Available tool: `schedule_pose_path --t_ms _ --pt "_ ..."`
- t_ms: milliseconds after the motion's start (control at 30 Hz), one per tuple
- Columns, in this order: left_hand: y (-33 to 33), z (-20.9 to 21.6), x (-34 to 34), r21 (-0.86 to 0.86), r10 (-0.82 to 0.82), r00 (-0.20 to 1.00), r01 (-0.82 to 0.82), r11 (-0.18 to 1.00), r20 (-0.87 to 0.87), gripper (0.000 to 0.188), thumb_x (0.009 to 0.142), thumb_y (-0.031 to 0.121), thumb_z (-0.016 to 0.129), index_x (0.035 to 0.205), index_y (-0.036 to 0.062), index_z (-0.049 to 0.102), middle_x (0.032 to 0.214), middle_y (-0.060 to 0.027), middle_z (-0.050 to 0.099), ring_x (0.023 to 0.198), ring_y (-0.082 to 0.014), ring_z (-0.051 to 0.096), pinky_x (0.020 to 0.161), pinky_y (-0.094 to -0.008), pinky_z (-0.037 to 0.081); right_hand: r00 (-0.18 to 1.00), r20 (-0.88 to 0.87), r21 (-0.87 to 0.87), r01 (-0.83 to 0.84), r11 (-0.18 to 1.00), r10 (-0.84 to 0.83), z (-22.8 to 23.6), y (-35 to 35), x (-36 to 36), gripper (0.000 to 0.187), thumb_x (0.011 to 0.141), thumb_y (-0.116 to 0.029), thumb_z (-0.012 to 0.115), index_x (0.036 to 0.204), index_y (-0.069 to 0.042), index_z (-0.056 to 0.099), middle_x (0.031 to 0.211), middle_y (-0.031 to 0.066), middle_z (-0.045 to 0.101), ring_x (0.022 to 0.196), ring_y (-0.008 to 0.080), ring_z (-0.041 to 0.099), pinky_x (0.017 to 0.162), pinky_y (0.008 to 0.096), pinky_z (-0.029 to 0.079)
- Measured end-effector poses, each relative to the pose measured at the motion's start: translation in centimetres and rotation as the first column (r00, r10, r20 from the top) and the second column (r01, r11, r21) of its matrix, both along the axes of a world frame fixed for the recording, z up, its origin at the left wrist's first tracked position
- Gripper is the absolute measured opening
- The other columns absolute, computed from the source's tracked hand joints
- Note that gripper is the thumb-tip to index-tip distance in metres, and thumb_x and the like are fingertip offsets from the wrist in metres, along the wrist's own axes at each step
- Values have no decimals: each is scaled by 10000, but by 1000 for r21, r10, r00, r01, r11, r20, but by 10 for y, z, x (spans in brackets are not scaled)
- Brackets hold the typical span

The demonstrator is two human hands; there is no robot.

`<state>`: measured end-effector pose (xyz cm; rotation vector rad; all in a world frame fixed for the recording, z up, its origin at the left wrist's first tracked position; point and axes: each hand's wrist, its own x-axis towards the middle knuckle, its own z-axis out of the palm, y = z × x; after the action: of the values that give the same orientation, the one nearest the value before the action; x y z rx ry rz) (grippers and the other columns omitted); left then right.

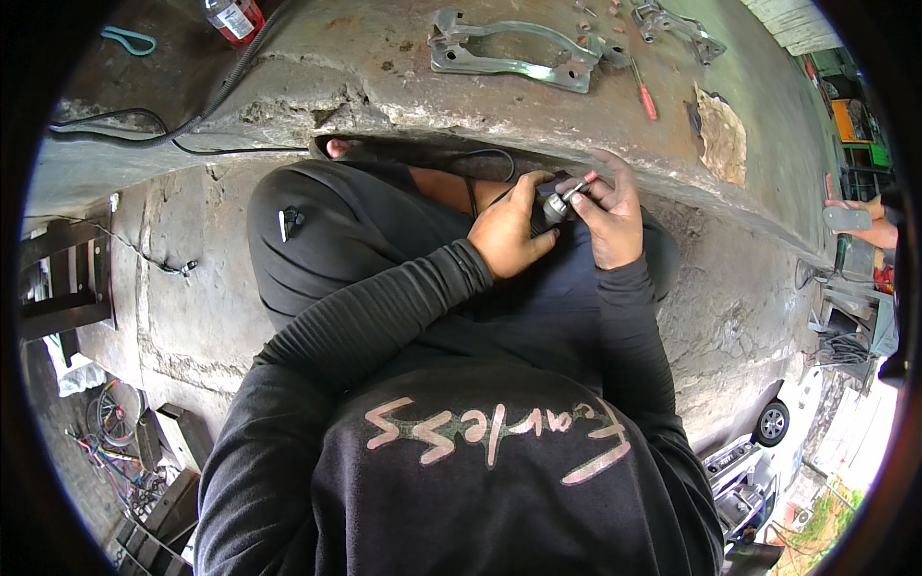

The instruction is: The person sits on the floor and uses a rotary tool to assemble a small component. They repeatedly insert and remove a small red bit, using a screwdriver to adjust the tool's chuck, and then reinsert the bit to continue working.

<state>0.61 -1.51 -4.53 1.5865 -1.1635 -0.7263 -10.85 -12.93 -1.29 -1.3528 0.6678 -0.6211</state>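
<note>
My left hand and my right hand meet close to my chest, just below the edge of a concrete workbench. Together they grip a small power tool with a dark body and a silver metal front end. A thin pink-tipped piece sits between my right thumb and fingers at the tool's tip. A black cable loops from the tool toward my left. Both forearms wear black ribbed sleeves.
On the bench top lie a metal bracket, a second metal part, a red-handled screwdriver, a red-labelled bottle and black cables. Another person's hand holds a flat grey object at right.
</note>
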Motion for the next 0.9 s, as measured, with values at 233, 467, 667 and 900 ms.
schedule_pose_path --t_ms 233,467,667,900 --pt "0 -1 1 3 6 1000 -6 1000 -19 732 748 151 733 1331 27 309 1054 -260 583 989 -391 606 842 -409 482 999 33 -24 -7 1000 8 6 2 2 475 802 68 652 1207 -34 427 915 32 525 774 85 531 761 237 480" --pt "-2 -2 -1 -18 0 1000 0 1000 -1 744 745 140 733 1338 28 298 1031 -260 592 975 -394 613 836 -410 484 998 22 1 65 998 -65 2 7 7 554 757 206 545 1237 -32 402 945 46 466 759 92 522 799 237 479" --pt "-3 -1 -6 37 37 997 -39 999 62 748 731 135 731 1339 32 308 1063 -259 588 959 -394 620 802 -420 508 980 -25 -43 195 980 -196 -6 13 13 561 724 240 536 1180 -58 399 973 53 427 743 80 504 722 217 472" --pt "-3 5 -17 35 107 962 -119 992 252 715 724 140 709 1327 39 339 1144 -240 567 939 -398 620 770 -436 526 967 17 -46 254 966 -253 -5 15 14 583 717 238 547 1173 -76 363 979 61 427 733 78 499 678 213 472"
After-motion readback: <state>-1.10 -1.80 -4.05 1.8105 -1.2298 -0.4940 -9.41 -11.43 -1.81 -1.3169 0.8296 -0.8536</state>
